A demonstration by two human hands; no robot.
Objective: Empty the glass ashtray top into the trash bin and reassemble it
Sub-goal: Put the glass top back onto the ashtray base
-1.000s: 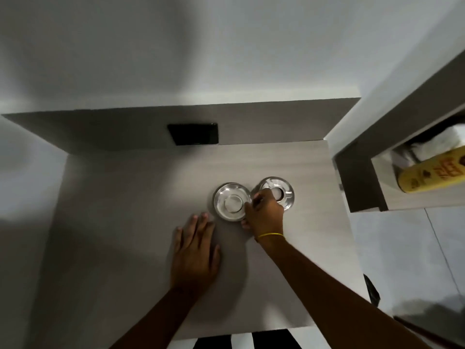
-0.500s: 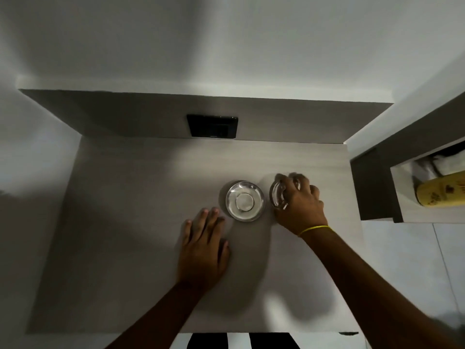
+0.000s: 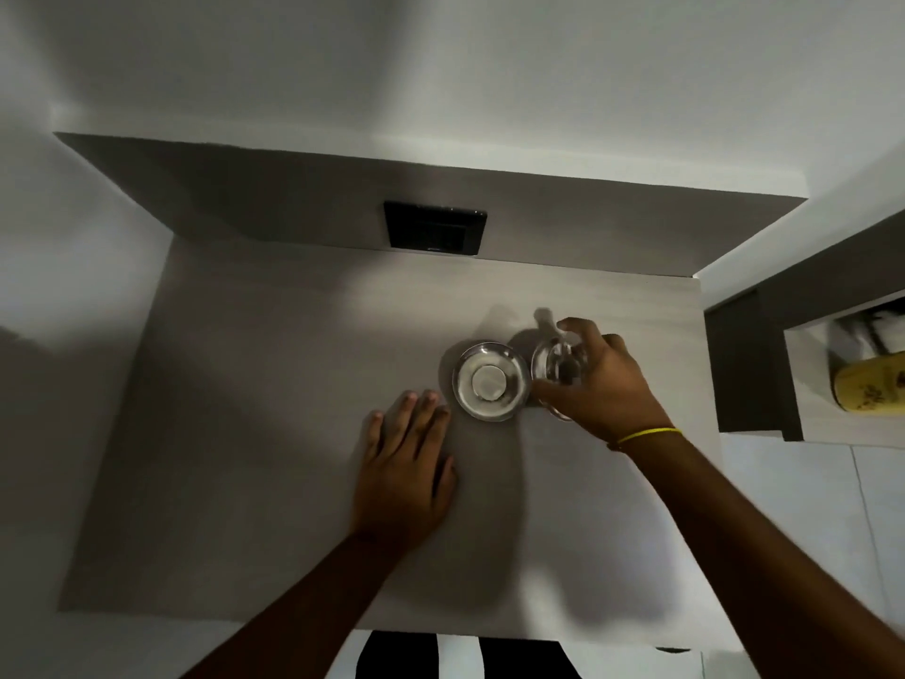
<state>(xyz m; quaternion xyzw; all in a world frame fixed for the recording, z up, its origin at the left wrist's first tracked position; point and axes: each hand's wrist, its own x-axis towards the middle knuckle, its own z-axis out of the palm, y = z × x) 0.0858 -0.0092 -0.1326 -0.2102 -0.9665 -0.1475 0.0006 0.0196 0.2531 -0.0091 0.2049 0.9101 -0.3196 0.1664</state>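
Wood-grain countertop (image 3: 274, 433) fills most of the view, grey wall behind it, dark socket plate (image 3: 435, 229) on the upstand at the back. Landmark: the glass ashtray base (image 3: 491, 381) sitting flat on the top, pale disc at its centre.

Left hand (image 3: 404, 470) lies just in front-left of the base — palm down, fingers spread, gripping nothing, fingertips close to the rim but apart from it. Right hand (image 3: 600, 379) is just right of the base, fingers closed round the glass ashtray top (image 3: 558, 367), which looks tipped up on edge, its left rim near or touching the base (can't tell which). A small dark speck shows inside the top; contents otherwise unreadable. Yellow band (image 3: 649, 435) on the right wrist. Yellow bottle (image 3: 869, 384) in a shelf niche well right of the base.

No trash bin in frame.

Step in hand, my read: lifting the top clear for emptying. Do it well — keep it level once off the counter so nothing spills, grip the rim firmly (glass is slick), clear the base before swinging away.
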